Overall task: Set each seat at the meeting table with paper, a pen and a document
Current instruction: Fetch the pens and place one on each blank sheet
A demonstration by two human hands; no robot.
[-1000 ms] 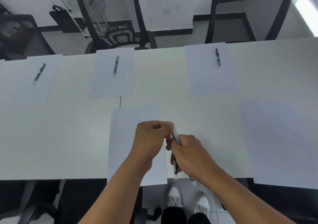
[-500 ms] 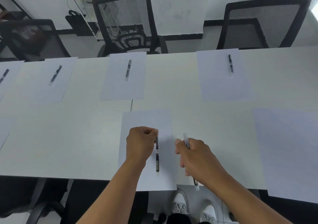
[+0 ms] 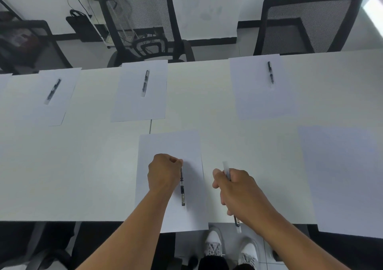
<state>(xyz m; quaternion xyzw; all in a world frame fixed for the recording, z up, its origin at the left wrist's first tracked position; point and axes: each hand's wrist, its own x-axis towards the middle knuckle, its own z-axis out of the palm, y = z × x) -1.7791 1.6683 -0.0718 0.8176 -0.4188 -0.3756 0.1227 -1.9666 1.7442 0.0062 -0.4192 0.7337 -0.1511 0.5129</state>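
Your left hand (image 3: 164, 173) pinches a pen (image 3: 182, 189) onto the near sheet (image 3: 170, 145) at 6 o'clock. Your right hand (image 3: 238, 189) grips spare pens (image 3: 227, 169). Three far sheets hold pens; the 4 o'clock sheet (image 3: 339, 176) lacks one. No documents show.

Six sheets of paper are lying on the table (image 3: 217, 95): four (image 3: 3, 83) (image 3: 56, 112) (image 3: 141, 106) (image 3: 261, 102) along the far side, two (image 3: 165, 145) (image 3: 339, 176) along the near side. Five pens are showing: three (image 3: 53, 91) (image 3: 145, 82) (image 3: 270, 72) resting on far sheets, one (image 3: 182, 193) on the near sheet, one (image 3: 227, 169) in hand. Three chairs (image 3: 27, 41) (image 3: 143, 21) (image 3: 306, 23) are standing behind.
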